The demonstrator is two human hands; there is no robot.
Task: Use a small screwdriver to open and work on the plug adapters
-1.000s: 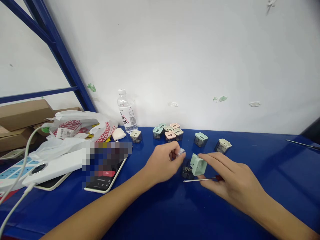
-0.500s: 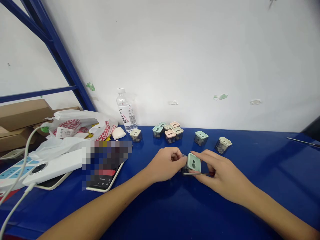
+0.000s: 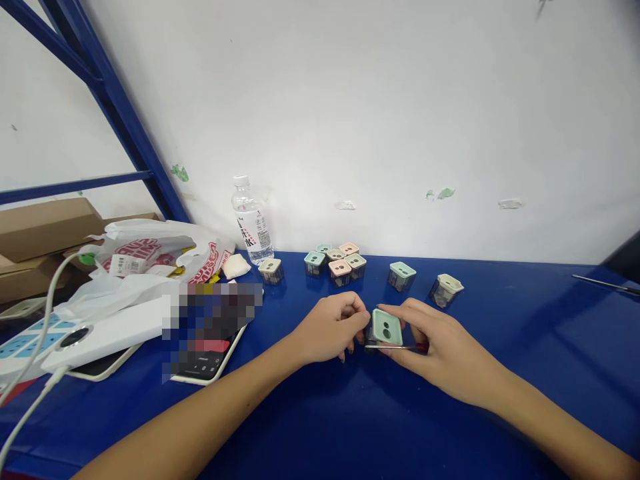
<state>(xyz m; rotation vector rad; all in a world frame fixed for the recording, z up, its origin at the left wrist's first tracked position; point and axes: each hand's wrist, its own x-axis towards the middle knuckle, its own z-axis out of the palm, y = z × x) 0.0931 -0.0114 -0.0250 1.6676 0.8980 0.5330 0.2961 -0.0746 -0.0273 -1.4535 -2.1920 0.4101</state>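
A mint-green pencil sharpener (image 3: 387, 327) with two round holes in its top and a see-through dark body is tilted toward me between my hands. My right hand (image 3: 434, 340) grips it from the right, index finger along the top edge and thumb below. A thin screwdriver (image 3: 393, 347) with a metal shaft and dark red handle is also in that hand, lying across the sharpener's near side. My left hand (image 3: 333, 329) is closed, its curled fingertips at the sharpener's left side. Their exact hold is partly hidden.
Several similar sharpeners (image 3: 340, 268) cluster by the wall, with a mint one (image 3: 401, 275) and cream ones (image 3: 447, 290) apart. A water bottle (image 3: 253, 223), plastic bags (image 3: 150, 247), a phone (image 3: 210, 347) and a white device with cable (image 3: 110, 333) occupy the left. A thin rod (image 3: 603, 283) lies far right.
The sharpener has turned slightly, so its top faces me more. My left fingertips have shifted a little along its left side. The screwdriver stays in my right hand.
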